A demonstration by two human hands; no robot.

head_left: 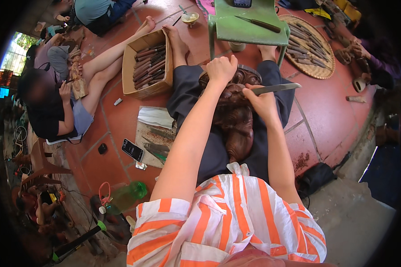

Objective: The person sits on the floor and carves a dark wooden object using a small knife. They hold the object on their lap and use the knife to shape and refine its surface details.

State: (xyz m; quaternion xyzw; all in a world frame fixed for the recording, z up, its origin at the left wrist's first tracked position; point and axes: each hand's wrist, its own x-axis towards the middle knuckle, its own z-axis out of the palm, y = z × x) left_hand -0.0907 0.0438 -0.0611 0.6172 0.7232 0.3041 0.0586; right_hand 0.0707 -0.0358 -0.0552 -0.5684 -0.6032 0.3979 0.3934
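A dark brown wooden carving (239, 133) with rounded, cut forms stands between my knees, its lower end near my lap. My left hand (222, 71) is closed at the carving's upper left edge, and its fingertips are hidden on the far side. In my right hand (262, 106) is a knife (278, 88), held over the carving's right side. Its blade points right, past my right knee, while the handle is mostly covered by my fingers.
A cardboard box (128, 73) of wooden-handled tools stands ahead left. Ahead are a green stool (254, 29) with a knife and a round woven tray (327, 73) of tools. A phone (132, 150) and green bottle (127, 196) lie left. Another person (49, 107) sits left.
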